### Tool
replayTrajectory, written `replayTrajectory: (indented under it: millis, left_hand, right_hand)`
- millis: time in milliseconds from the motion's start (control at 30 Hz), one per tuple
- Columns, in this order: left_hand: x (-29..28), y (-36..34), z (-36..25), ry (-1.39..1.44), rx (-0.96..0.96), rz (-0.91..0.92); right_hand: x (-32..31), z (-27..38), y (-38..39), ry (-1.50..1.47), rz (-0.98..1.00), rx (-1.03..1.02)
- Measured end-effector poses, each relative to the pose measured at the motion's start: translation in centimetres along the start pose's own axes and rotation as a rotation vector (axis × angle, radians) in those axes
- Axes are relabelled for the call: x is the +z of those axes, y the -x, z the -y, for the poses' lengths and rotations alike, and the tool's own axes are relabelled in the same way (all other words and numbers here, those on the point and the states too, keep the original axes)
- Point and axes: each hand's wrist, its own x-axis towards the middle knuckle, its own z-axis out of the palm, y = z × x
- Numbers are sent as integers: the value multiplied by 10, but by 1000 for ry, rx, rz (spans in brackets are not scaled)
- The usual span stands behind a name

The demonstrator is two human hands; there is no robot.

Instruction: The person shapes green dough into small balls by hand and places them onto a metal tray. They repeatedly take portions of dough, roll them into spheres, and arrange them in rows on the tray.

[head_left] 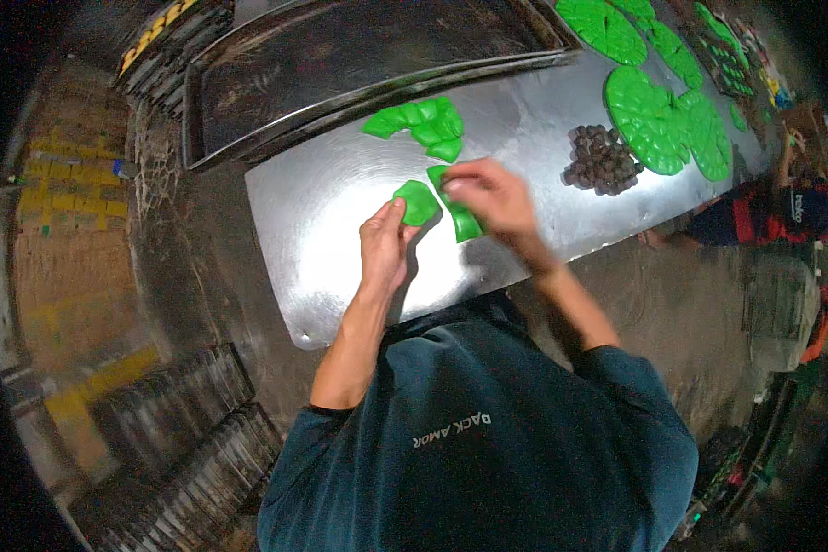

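Observation:
My left hand (384,241) grips a flattened green dough piece (418,203), thumb on top, just above the metal table. Over a short strip of green dough pieces (465,221) hovers my right hand (492,202), its fingers curled inward and smeared by motion. Whether anything sits in those fingers cannot be made out. Farther back, a curved row of green dough pieces (419,120) lies on the table. To the right is a heap of dark brown balls (602,161).
The shiny metal table (294,221) bears large green dough slabs (649,120) at its right. A dark, rimmed tray (368,69) adjoins its far edge. Dark stacked trays (184,442) stand at lower left. Another person (764,216) is at the table's right end.

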Motion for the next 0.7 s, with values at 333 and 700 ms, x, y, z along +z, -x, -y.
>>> replayTrajectory:
  millis: [333,700]
  left_hand:
    - [-35,54,-53,-124,145,38]
    - [-13,94,-68,-504,437,27]
  right_hand:
    - [80,49,-5,85,290,169]
    - [71,102,46,591,8,-614]
